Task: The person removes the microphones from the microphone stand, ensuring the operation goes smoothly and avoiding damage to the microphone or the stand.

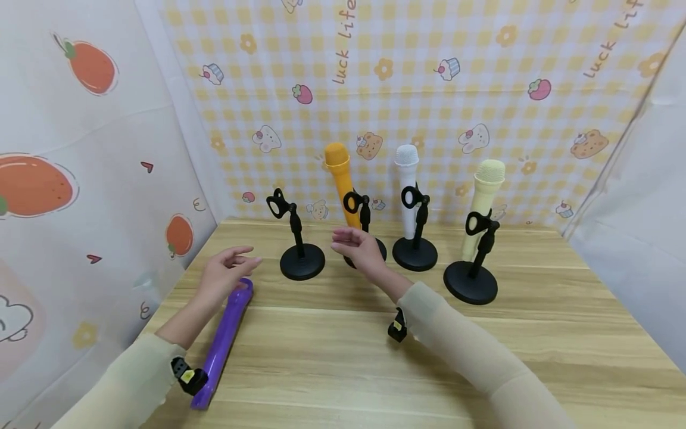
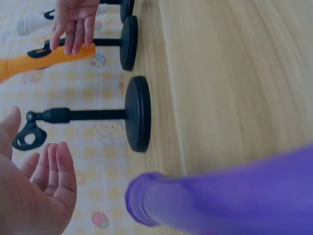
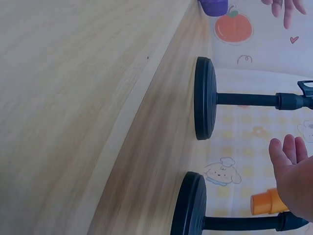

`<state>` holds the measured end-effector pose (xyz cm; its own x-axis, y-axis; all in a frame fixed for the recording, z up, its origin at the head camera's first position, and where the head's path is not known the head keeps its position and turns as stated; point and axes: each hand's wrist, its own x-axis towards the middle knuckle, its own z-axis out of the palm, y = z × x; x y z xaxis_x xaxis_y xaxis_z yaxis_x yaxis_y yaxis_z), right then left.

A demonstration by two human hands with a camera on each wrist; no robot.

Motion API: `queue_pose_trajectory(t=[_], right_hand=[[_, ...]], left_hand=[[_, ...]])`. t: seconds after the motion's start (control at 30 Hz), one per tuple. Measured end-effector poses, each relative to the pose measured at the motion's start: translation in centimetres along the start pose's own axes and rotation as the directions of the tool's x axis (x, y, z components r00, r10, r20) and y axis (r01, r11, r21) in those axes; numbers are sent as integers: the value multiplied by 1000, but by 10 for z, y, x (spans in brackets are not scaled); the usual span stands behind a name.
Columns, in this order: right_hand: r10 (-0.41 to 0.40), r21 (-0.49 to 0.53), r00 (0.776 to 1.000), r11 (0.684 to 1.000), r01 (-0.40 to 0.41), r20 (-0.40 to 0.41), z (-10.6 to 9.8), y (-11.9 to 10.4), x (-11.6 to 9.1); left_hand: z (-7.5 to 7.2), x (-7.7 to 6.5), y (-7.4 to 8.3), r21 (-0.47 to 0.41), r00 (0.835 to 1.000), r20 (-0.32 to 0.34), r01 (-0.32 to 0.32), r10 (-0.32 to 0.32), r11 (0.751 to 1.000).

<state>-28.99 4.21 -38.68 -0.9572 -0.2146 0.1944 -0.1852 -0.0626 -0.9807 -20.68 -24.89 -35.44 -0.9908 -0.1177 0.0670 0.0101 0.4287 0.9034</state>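
Note:
My left hand [image 1: 226, 269] hovers with loose, slightly bent fingers just above the far end of a long purple tube-shaped piece [image 1: 225, 336] lying on the table; nothing is in its grasp. The left wrist view shows a rounded, flared end on this purple piece [image 2: 205, 200]. My right hand [image 1: 363, 251] hangs, fingers relaxed and holding nothing, in front of the stand bearing an orange microphone [image 1: 337, 156], hiding part of that stand's base. Between the hands stands a black microphone stand [image 1: 302, 261] with a bare clip [image 1: 277, 204].
A white microphone [image 1: 407, 156] and a pale yellow microphone [image 1: 489, 173] lean at their black stands [image 1: 415, 255] to the right. Patterned cloth [image 1: 300, 59] hangs behind the wooden table [image 1: 321, 369], and a white printed cloth [image 1: 107, 137] borders its left side.

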Motion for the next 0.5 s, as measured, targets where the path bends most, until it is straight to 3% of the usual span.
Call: queue_pose_trajectory(t=[0.5], right_hand=[[-3, 3, 1000, 1000, 3, 14, -29, -4, -8]], left_hand=[[36, 12, 28, -88, 994, 51, -94, 98, 992]])
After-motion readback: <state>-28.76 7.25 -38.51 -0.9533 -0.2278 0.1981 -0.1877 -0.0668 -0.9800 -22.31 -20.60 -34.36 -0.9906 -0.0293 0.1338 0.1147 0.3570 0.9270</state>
